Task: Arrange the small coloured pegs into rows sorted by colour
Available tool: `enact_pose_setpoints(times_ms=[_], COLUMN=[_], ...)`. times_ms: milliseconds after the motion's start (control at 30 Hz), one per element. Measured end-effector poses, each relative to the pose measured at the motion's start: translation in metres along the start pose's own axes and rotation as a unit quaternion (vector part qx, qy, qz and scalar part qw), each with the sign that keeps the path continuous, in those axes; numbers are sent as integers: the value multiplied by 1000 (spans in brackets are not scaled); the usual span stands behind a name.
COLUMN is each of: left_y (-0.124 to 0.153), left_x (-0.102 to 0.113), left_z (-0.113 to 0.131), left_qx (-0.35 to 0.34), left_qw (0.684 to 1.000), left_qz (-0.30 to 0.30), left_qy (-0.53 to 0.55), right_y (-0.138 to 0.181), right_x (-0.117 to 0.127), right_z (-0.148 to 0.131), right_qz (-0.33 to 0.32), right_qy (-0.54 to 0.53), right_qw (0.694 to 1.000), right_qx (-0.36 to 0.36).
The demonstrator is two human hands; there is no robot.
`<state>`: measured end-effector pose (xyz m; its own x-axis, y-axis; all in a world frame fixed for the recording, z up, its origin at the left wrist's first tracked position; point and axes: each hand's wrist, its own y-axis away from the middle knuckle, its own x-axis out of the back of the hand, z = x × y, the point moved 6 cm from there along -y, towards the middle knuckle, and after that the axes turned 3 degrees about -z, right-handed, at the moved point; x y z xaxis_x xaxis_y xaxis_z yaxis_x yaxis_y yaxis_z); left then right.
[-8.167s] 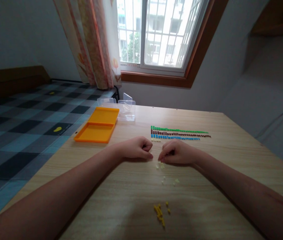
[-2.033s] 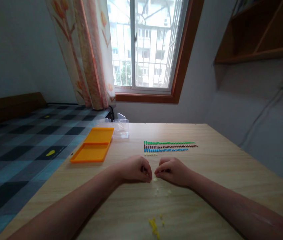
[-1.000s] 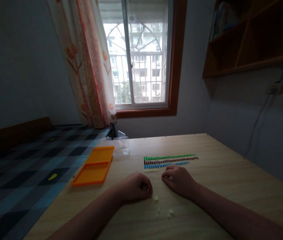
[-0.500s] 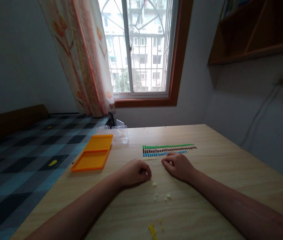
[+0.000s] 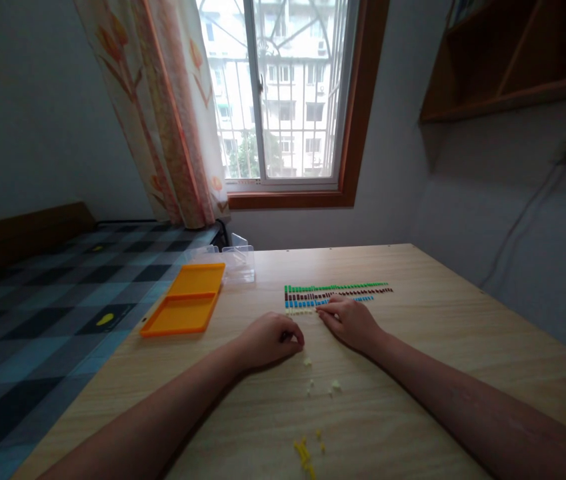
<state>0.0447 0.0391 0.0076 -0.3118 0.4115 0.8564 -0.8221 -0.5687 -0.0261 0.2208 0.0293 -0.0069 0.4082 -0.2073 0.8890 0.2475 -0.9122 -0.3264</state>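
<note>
Rows of small pieces lie on the table: a green row (image 5: 335,288), a dark brown row (image 5: 305,297) and a blue row (image 5: 300,304), with a shorter pale yellow row (image 5: 299,312) nearest me. At the right end of the pale row, my right hand (image 5: 350,321) has its fingers pinched together at the tabletop; a tiny pale piece seems to be at the tips. My left hand (image 5: 273,340) rests curled, thumb and forefinger together, beside a few loose pale pieces (image 5: 307,362). What it holds, if anything, is hidden.
More pale pieces (image 5: 335,386) and a small heap of bright yellow pieces (image 5: 303,453) lie closer to me. An orange two-part tray (image 5: 197,280) and clear plastic boxes (image 5: 239,265) stand at the table's left. A bed with a checked cover (image 5: 87,300) adjoins the table on that side.
My right hand has moved slightly left, its fingertips now at the end of the pale row. My left hand has stayed nearly still. The camera view has shifted slightly.
</note>
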Motion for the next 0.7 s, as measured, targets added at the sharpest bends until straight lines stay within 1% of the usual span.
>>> enact_pose_setpoints(times_ms=[167,400,700], left_y=[0,1,2], left_x=[1,0,1], left_z=[1,4,8], left_qx=[-8,-5,-5], left_qw=[1000,999,999], left_qz=[25,38,36], left_qy=[-2,-23,-22], right_y=[0,1,2], right_x=[0,1,1], right_z=[-3,-6,-8], right_qz=[-8,-8,-13], right_qy=[13,-3,1], right_qw=[1000,1000,999], right_qx=[11,25,32])
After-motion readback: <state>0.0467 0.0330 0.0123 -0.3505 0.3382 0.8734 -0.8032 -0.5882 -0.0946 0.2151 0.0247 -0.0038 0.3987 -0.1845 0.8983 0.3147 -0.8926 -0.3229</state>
